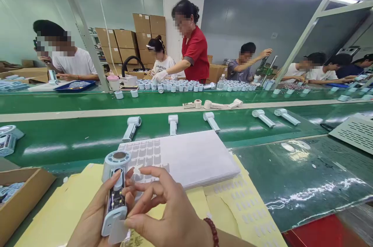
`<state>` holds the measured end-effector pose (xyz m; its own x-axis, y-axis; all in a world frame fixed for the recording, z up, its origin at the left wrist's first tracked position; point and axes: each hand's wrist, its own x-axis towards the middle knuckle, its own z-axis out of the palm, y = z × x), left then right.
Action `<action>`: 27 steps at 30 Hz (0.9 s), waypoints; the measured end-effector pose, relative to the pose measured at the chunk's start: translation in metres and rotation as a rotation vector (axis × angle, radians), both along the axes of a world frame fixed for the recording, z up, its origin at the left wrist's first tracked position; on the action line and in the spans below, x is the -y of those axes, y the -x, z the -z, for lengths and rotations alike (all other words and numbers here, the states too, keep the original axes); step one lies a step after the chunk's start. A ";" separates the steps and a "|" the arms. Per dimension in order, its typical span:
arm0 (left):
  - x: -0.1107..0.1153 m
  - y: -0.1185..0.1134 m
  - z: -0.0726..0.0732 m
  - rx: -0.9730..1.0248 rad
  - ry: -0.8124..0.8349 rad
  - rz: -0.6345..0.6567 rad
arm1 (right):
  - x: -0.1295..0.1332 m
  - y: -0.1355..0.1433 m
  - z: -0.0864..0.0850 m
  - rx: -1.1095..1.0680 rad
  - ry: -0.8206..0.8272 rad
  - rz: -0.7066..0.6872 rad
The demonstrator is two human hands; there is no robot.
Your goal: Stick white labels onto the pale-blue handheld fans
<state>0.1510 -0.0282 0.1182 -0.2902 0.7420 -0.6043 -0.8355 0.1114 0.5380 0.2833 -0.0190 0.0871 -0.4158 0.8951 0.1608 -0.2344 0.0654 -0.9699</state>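
Note:
A light blue handheld fan body [117,210] with an exposed dark circuit board lies in my left hand [94,216], its round head pointing away from me. My right hand [171,208] pinches a small translucent sticker [119,232] between thumb and a finger at the fan's lower end. A small whitish piece [136,171] shows at the right index fingertip. Beyond my hands lies a stack of white sheets [201,157] with rows of grey stickers on its left part. Yellow backing sheets [250,208] spread beneath it.
Several fan bodies [173,124] lie on the green conveyor [87,138]. A cardboard box [26,196] with blue parts stands at left, a slotted metal panel [354,132] at right. Across the line, several people work near many small blue-white cups [186,86].

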 end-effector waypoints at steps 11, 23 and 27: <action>0.002 -0.008 -0.001 -0.074 0.006 -0.027 | 0.004 0.004 -0.012 0.096 0.014 0.007; -0.001 -0.009 -0.003 -0.071 0.029 -0.042 | 0.001 0.009 -0.013 0.119 0.028 0.007; -0.001 -0.008 -0.002 -0.073 0.035 -0.049 | 0.000 0.010 -0.011 0.121 0.024 0.017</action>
